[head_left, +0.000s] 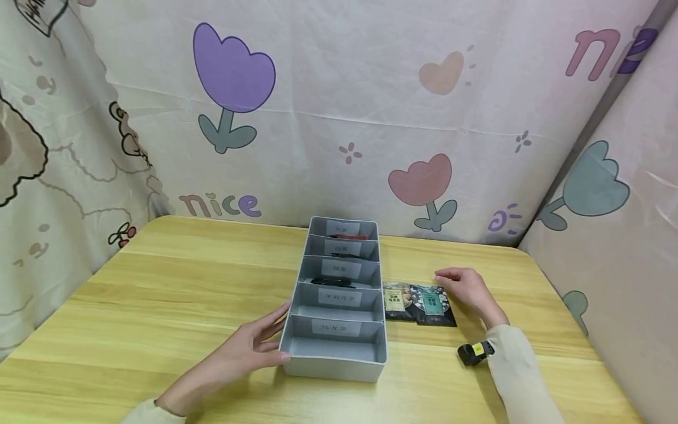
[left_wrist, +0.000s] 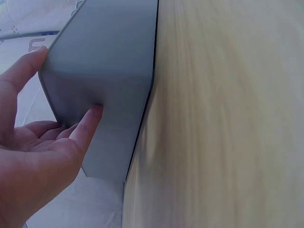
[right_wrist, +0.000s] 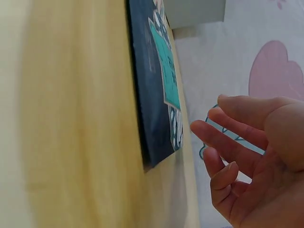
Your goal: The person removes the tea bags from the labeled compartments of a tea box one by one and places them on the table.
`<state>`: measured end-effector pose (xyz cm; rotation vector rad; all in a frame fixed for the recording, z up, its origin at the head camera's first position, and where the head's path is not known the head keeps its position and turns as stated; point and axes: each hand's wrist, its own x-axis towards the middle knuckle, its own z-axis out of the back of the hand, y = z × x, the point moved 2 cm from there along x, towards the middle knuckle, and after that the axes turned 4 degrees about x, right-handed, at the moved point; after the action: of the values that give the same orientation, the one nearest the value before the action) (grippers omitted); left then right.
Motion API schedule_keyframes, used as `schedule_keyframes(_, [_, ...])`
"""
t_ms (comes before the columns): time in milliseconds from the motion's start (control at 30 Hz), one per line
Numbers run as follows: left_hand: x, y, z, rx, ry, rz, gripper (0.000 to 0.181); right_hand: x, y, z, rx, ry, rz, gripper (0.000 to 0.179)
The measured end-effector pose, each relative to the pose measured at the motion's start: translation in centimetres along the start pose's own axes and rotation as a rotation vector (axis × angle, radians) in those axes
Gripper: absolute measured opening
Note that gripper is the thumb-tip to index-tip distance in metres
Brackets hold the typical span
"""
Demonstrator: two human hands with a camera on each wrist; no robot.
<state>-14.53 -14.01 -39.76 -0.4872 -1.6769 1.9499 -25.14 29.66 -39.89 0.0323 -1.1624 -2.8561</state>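
Observation:
A long grey divided storage box stands on the table, a labelled paper strip in each compartment. My left hand holds its near left corner, thumb at the front and fingers against the left side. In the left wrist view, a fingertip presses the grey wall. Two dark tea sachets lie right of the box: one with a yellow label, its left edge hidden by the box, and one with a teal label. My right hand hovers beside the teal-labelled sachet, its fingers loosely bent and holding nothing.
Thin packets stand in the three far compartments: a red one at the back, then dark ones. A black device with a yellow sticker sits by the right sleeve. Patterned curtains hang behind the wooden table.

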Motion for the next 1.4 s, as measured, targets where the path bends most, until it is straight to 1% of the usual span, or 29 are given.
schedule_keyframes(100, [-0.1,-0.1,0.1,0.006,0.001,0.004,0.084,-0.4,0.5,0.0,-0.003,-0.001,0.010,0.034])
schedule_keyframes(267, [-0.1,-0.2,0.4,0.029,-0.005,0.006,0.083,-0.5,1.8,-0.4,0.045,-0.061,0.032,0.034])
schedule_keyframes(333, [-0.2,-0.2,0.4,0.041,-0.007,0.006,0.083,-0.5,2.6,-0.8,0.077,-0.081,0.059,0.034])
schedule_keyframes(500, [-0.2,-0.2,0.2,0.047,-0.007,0.006,0.082,-0.8,4.8,-1.9,0.143,-0.095,0.153,0.031])
schedule_keyframes(600, [-0.1,-0.2,0.2,0.048,-0.010,-0.003,0.081,-0.9,5.8,-2.5,0.134,-0.086,0.225,0.026])
schedule_keyframes(733, [0.0,-0.3,0.1,0.055,-0.011,-0.006,0.082,-1.1,6.6,-3.6,0.082,-0.046,0.308,0.022])
schedule_keyframes(833, [0.1,-0.2,0.1,0.051,-0.010,0.002,0.082,-1.4,6.9,-4.3,0.081,-0.029,0.339,0.022])
schedule_keyframes(967, [0.1,-0.1,0.1,0.034,-0.008,0.017,0.082,-1.8,8.0,-4.5,0.069,-0.065,0.391,0.021])
schedule_keyframes(1033, [0.1,-0.1,0.1,0.029,-0.008,0.015,0.082,-2.0,8.9,-4.6,0.043,-0.087,0.425,0.021])
schedule_keyframes(1100, [0.1,0.0,0.1,0.028,-0.008,0.011,0.082,-2.0,9.8,-4.7,0.016,-0.092,0.454,0.022])
schedule_keyframes(1200, [0.0,0.0,0.1,0.031,-0.008,-0.002,0.082,-2.0,10.8,-5.0,-0.003,-0.046,0.479,0.024])
schedule_keyframes(1400, [-0.1,0.1,0.1,0.031,-0.009,0.002,0.081,-2.0,12.0,-5.9,-0.027,0.065,0.499,0.028])
